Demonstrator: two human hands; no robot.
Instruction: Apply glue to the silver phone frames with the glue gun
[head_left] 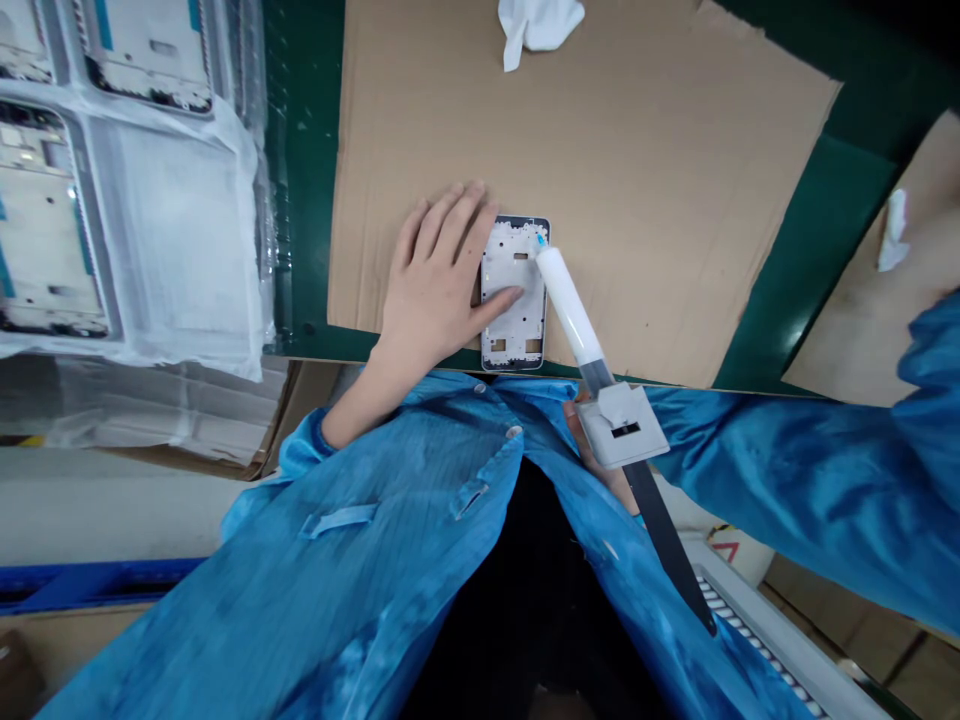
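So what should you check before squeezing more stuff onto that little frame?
1. Left hand presses the frame flat: ok.
2. Frame lies on the cardboard, not over its edge: ok.
3. Tip of the tube sits at the frame's top right corner: ok.
4. Right hand grips the tube's grey holder: cannot tell, mostly hidden.
5. Cloth lies within reach at the cardboard's far edge: ok.

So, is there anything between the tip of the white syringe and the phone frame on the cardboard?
Nothing visible. The syringe tip already meets the top right corner of the phone frame. The left hand presses on the frame's left side, away from the tip.
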